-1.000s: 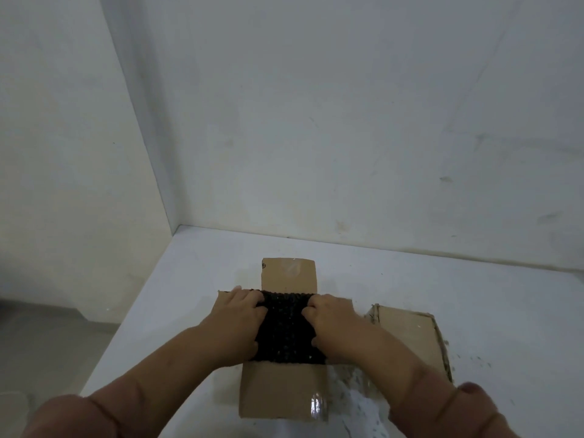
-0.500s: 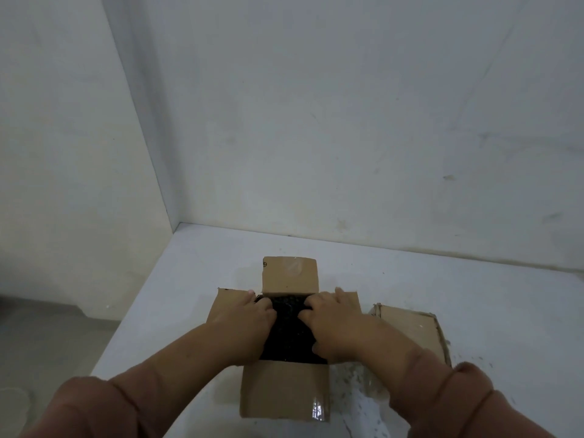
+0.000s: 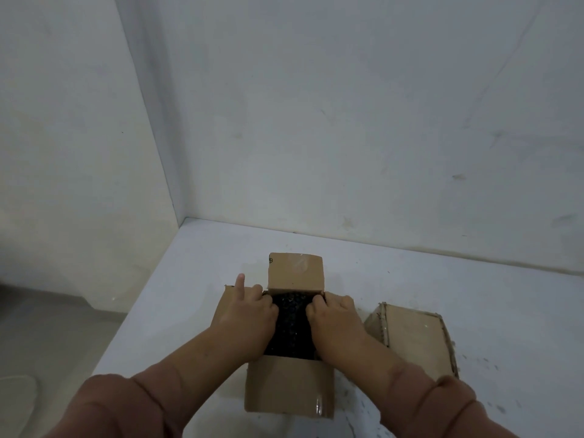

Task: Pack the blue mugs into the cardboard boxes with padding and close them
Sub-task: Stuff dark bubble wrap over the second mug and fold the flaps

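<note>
Both hands press down into an open cardboard box (image 3: 289,390), one at each side of a strip of black padding (image 3: 292,324) that shows between them. The left hand (image 3: 246,320) lies palm down with its fingers curled onto the padding's left edge, except one finger that sticks up straight over the left flap. The right hand (image 3: 336,320) lies palm down too, fingers bent onto the padding's right edge; whether either hand actually pinches the padding or only pushes on it cannot be told, since the fingertips are buried in the dark material. No mug can be made out: whatever sits under the padding is covered.

Beyond the fingertips the far flap (image 3: 295,273) stands up; nearer than the wrists the near flap lies folded outward. Just right of the right wrist sits a second cardboard box (image 3: 417,339), its inside not visible. Everything rests on a white table (image 3: 474,295), with pinkish sleeves (image 3: 126,406) cut off at the bottom edge.
</note>
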Demonstrator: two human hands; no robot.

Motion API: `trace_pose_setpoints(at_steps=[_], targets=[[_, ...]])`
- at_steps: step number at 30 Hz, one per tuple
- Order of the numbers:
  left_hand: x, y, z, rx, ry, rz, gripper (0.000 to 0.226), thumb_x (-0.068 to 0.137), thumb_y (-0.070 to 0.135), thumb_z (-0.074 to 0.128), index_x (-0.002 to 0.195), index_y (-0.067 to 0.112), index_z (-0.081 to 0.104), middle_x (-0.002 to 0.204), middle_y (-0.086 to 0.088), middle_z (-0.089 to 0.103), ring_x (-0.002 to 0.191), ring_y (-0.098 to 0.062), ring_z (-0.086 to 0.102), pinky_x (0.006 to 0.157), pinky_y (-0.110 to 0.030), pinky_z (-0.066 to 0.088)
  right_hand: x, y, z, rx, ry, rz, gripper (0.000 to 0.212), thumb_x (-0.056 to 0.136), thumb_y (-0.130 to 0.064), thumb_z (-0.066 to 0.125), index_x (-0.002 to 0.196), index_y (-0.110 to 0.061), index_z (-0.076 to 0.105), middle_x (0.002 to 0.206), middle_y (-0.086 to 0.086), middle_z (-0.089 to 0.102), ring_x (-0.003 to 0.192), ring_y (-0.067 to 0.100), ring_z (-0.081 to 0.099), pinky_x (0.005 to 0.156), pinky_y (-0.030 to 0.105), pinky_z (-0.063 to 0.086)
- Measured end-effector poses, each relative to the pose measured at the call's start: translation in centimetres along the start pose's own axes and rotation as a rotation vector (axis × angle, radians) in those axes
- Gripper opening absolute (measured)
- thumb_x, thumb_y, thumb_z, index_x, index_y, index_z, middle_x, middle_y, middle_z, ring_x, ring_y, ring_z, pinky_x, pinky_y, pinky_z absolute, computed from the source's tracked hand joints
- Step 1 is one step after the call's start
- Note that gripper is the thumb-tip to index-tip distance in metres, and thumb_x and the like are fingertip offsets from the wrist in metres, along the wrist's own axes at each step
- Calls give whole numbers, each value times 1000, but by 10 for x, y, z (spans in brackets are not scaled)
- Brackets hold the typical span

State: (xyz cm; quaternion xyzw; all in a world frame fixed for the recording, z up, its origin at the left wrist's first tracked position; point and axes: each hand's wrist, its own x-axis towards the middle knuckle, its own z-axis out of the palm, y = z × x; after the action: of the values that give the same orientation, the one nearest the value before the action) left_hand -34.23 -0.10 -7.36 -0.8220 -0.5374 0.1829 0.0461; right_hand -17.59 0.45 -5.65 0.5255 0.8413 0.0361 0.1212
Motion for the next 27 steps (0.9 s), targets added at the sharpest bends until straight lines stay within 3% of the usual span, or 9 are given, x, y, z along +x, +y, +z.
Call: trace_pose_setpoints(at_steps=[3, 5, 7, 10, 13, 17, 21, 24, 27], targets=[[0, -12, -3, -167, -61, 7, 44, 80, 32, 60, 121, 18, 51, 126, -1, 51, 128, -26, 28, 111, -61, 0, 8, 14, 0, 58, -185, -11, 60, 74, -40, 67, 123, -17, 44, 119, 5, 47, 110, 24, 44, 85, 39, 28], [0, -16, -4, -187, -59, 13, 43, 80, 28, 59, 122, 19, 51, 127, -1, 49, 130, -26, 27, 112, -58, 1, 13, 15, -5, -23, -183, -25, 72, 70, -48, 69, 129, -17, 40, 119, 6, 49, 110, 27, 42, 85, 41, 29], [-1, -12, -4, -71, -47, 23, 48, 82, 27, 57, 127, 14, 47, 133, -8, 46, 135, -32, 24, 114, -57, 1, 14, 8, -5, -101, -135, -51, 77, 73, -41, 69, 134, -10, 34, 122, 11, 47, 111, 29, 40, 88, 41, 30], [1, 2, -6, 62, -56, 79, 45, 88, 24, 52, 127, 2, 47, 132, -18, 49, 137, -40, 20, 115, -54, 0, 13, -1, 4, -209, -109, -112, 57, 86, -21, 55, 134, 2, 33, 122, 16, 45, 111, 31, 39, 93, 38, 32], [4, 10, -12, 94, -70, 94, 40, 89, 22, 51, 123, 1, 49, 125, -17, 55, 136, -43, 23, 115, -57, 0, 12, -3, 11, -285, -116, -163, 48, 92, -16, 42, 133, 5, 32, 121, 18, 46, 111, 33, 39, 100, 37, 33], [6, 7, -11, 30, -59, 40, 42, 86, 26, 56, 123, 7, 48, 124, -11, 56, 135, -35, 25, 111, -64, -4, 13, -4, 10, -345, -153, -164, 46, 94, -17, 40, 134, 3, 33, 125, 16, 46, 119, 32, 36, 110, 38, 26], [8, -5, -8, -93, -60, 33, 49, 82, 26, 61, 127, 11, 48, 143, -11, 42, 144, -33, 6, 112, -58, -8, 12, 0, -1, -359, -207, -227, 39, 92, -20, 47, 125, 0, 45, 120, 14, 51, 110, 28, 43, 104, 37, 26], [8, -4, -5, -156, 31, 75, 61, 80, 26, 63, 134, 10, 40, 142, -12, 40, 139, -30, 20, 116, -49, 3, 12, -4, -3, -224, -177, -180, 48, 92, -22, 50, 132, 2, 37, 124, 17, 47, 114, 30, 43, 100, 37, 31], [10, 6, -6, -212, 28, 135, 65, 84, 24, 60, 139, 7, 31, 135, -12, 45, 122, -27, 43, 110, -38, 32, 14, -11, 1, -80, -154, -117, 61, 93, -20, 45, 142, 3, 18, 133, 20, 41, 117, 30, 47, 105, 40, 29]])
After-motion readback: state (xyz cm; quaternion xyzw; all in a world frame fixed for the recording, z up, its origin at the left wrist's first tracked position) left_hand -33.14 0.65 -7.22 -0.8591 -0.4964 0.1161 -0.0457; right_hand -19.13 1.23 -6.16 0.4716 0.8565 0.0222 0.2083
